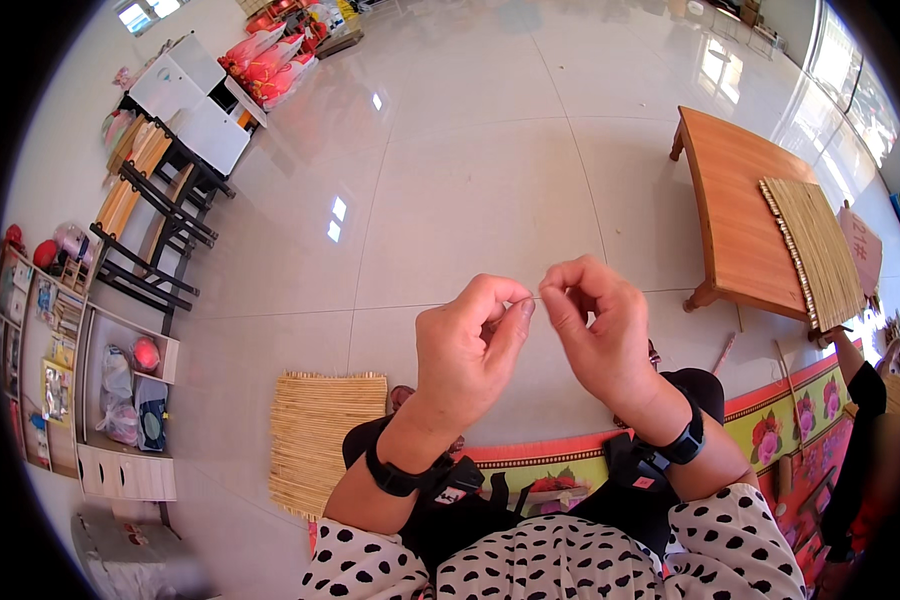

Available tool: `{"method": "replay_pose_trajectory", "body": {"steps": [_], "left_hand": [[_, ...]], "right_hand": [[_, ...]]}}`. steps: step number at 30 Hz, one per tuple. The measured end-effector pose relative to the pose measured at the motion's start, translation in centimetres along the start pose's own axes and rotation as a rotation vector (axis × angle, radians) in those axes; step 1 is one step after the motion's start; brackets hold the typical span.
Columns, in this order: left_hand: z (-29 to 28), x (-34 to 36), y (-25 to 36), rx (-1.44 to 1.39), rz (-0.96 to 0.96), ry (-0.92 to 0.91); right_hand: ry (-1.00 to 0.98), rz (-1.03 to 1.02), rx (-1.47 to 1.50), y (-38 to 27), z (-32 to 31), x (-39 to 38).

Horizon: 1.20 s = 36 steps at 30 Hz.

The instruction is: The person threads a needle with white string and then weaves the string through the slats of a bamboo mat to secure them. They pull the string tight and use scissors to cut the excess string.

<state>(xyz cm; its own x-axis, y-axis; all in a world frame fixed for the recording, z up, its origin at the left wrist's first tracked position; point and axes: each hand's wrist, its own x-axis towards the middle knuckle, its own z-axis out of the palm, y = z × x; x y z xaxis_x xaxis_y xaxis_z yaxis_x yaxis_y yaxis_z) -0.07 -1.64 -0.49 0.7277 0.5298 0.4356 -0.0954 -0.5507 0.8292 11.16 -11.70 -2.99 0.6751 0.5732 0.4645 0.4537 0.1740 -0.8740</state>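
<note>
In the head view, the left hand (475, 345) and the right hand (602, 325) were raised close together in front of the body. On each, the thumb and forefinger tips appeared pressed together in a fine pinch; whether anything thin was caught there could not be told. The two pinches stood just beside each other, judged to be so that both fell within one line of sight. The other fingers were curled in, presumably to leave the tips unobstructed.

The nearest piece of work was a floor mat (328, 440) of straw-coloured stalks, lying flat on the tiled floor (470, 200) beside the person's left leg, a spot probably chosen for easy reach. A similar table mat (820, 255) lay across the right part of the wooden table (735, 195), apparently for its level support. A co-worker's hand (843, 340) was at its near end; the grip there was unclear. A floral cloth (810, 410) was spread on the floor at the right, probably as a protective covering
</note>
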Motion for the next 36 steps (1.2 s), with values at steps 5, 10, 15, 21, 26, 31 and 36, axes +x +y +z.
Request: {"method": "replay_pose_trajectory", "body": {"steps": [5, 10, 15, 21, 26, 31, 36], "left_hand": [[-0.8, 0.9, 0.7, 0.313, 0.304, 0.168], [-0.7, 1.3, 0.9, 0.407, 0.472, 0.228], [0.4, 0.3, -0.5, 0.006, 0.236, 0.148], [1.3, 0.2, -0.5, 0.041, 0.263, 0.216], [1.5, 0.2, -0.7, 0.035, 0.249, 0.238], [1.4, 0.2, -0.7, 0.015, 0.247, 0.245], [1.5, 0.2, -0.5, 0.002, 0.229, 0.231]], "right_hand": [[0.019, 0.233, 0.327, -0.2, -0.8, 0.5], [-0.108, 0.296, 0.303, -0.8, 0.0, -0.4], [-0.143, 0.290, 0.287, -1.3, 0.3, -0.8], [-0.118, 0.260, 0.238, -1.0, 0.5, -1.0], [-0.098, 0.215, 0.229, -1.0, 0.6, -1.0], [-0.091, 0.184, 0.203, -1.1, 0.7, -1.0], [-0.092, 0.158, 0.153, -0.8, 0.7, -1.1]]}}
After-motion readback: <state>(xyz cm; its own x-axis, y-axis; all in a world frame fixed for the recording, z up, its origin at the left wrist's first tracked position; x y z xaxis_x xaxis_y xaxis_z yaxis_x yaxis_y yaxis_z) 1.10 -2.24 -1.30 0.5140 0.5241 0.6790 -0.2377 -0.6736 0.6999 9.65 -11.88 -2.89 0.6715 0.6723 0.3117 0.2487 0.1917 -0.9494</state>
